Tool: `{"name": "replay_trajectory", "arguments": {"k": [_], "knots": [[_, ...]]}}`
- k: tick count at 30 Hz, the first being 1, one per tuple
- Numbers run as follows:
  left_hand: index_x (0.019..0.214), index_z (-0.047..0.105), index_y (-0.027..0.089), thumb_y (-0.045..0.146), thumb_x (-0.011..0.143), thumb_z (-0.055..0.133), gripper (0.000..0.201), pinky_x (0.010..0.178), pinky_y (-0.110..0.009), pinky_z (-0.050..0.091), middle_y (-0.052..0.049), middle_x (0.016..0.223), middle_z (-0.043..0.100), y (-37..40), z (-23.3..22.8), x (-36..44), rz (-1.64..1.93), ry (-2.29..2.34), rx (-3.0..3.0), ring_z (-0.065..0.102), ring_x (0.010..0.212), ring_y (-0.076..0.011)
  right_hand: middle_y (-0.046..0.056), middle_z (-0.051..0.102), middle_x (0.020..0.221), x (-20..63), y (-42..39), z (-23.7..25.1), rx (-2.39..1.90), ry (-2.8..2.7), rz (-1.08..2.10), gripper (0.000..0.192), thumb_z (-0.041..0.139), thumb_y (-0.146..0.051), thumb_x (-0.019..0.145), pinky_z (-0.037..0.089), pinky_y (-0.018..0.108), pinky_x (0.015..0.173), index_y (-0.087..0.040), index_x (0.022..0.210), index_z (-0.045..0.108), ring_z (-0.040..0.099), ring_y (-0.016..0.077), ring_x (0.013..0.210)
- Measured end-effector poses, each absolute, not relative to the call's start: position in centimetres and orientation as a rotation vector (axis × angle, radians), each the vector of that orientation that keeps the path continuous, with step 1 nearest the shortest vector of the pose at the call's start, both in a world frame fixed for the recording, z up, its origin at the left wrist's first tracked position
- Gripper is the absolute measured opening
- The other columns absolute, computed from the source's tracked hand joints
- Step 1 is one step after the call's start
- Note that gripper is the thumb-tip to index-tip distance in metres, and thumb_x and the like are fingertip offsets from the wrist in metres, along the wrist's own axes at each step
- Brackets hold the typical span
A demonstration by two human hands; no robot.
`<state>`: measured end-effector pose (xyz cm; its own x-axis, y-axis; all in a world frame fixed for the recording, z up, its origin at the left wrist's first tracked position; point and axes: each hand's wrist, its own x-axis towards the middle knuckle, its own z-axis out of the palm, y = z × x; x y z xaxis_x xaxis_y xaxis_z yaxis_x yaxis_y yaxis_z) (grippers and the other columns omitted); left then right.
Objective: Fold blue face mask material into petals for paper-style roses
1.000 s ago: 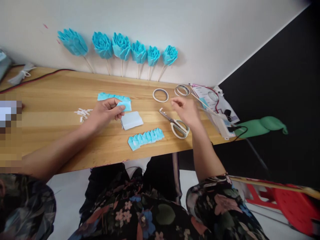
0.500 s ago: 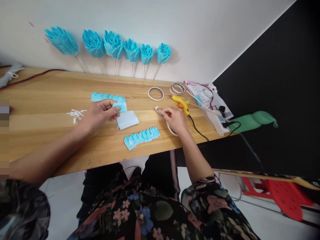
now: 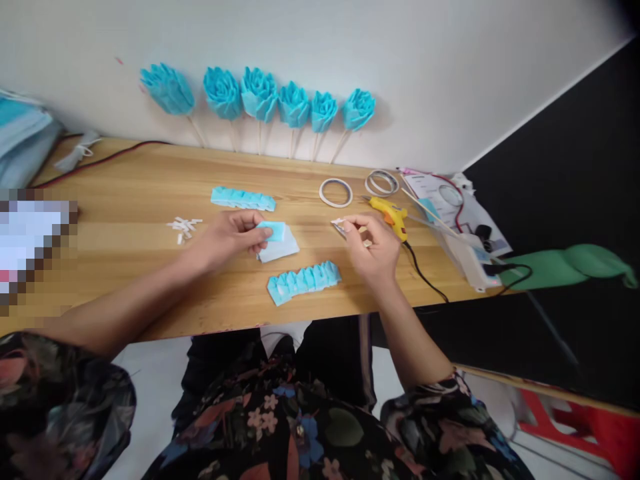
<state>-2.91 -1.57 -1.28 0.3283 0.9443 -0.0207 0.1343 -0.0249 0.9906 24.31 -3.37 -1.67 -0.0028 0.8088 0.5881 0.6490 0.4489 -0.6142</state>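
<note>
My left hand pinches a small folded piece of blue paper just above a pale folded paper stack on the wooden table. My right hand is closed around the scissors; only the blade tips stick out to the left of my fingers. A pleated blue paper strip lies near the front edge between my hands. A second pleated strip lies farther back.
Several blue paper flowers on sticks lean against the wall. Two tape rings, a yellow glue gun with its black cord, thin sticks and a white power strip sit at right. Small white scraps lie at left.
My right hand dropped from above the table onto the scissors and lifted them. My left hand slid the blue piece toward the pale stack. The view shifted, revealing the glue gun.
</note>
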Motion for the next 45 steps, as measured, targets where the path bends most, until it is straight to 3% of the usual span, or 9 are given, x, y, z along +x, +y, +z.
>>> {"name": "replay_trajectory", "arguments": {"k": [4,10,30,45], "knots": [[0.069,0.059,0.018,0.043,0.074,0.078,0.032,0.053,-0.022,0.047,0.001,0.060,0.064,-1.8,-1.0,-2.8,0.867,1.013,1.393,0.054,0.052,-0.0092,0.005,0.073,0.090,21.1,-3.0,0.1,-0.970,-1.999,0.017,0.018,0.055,-0.024,0.096,0.052,0.036,0.074,-0.025,0.099,0.073,0.065,0.0178,0.079],[0.067,0.058,0.018,0.040,0.074,0.079,0.031,0.052,-0.020,0.046,0.002,0.056,0.062,-1.8,-0.7,-2.6,0.856,0.976,1.322,0.055,0.050,-0.0082,0.004,0.071,0.086,18.7,-1.7,0.0,-0.827,-2.197,-0.150,0.020,0.054,-0.022,0.095,0.050,0.037,0.072,-0.027,0.102,0.073,0.064,0.0189,0.081],[0.067,0.058,0.017,0.026,0.074,0.081,0.026,0.050,-0.019,0.045,0.002,0.055,0.063,-1.4,-0.8,-2.6,0.874,0.967,1.131,0.054,0.048,-0.0070,0.004,0.074,0.088,18.1,-1.0,-1.8,-0.797,-2.305,-0.219,0.022,0.055,-0.019,0.095,0.049,0.036,0.069,-0.029,0.099,0.074,0.061,0.0190,0.080],[0.074,0.061,0.015,0.024,0.079,0.076,0.018,0.053,-0.019,0.046,0.002,0.059,0.063,-1.5,-0.7,-2.7,0.863,0.944,1.131,0.056,0.051,-0.0070,0.003,0.074,0.086,17.8,-0.6,-1.8,-0.582,-2.225,-0.384,0.018,0.060,-0.011,0.090,0.050,0.030,0.067,-0.020,0.100,0.071,0.061,0.0161,0.078]]}}
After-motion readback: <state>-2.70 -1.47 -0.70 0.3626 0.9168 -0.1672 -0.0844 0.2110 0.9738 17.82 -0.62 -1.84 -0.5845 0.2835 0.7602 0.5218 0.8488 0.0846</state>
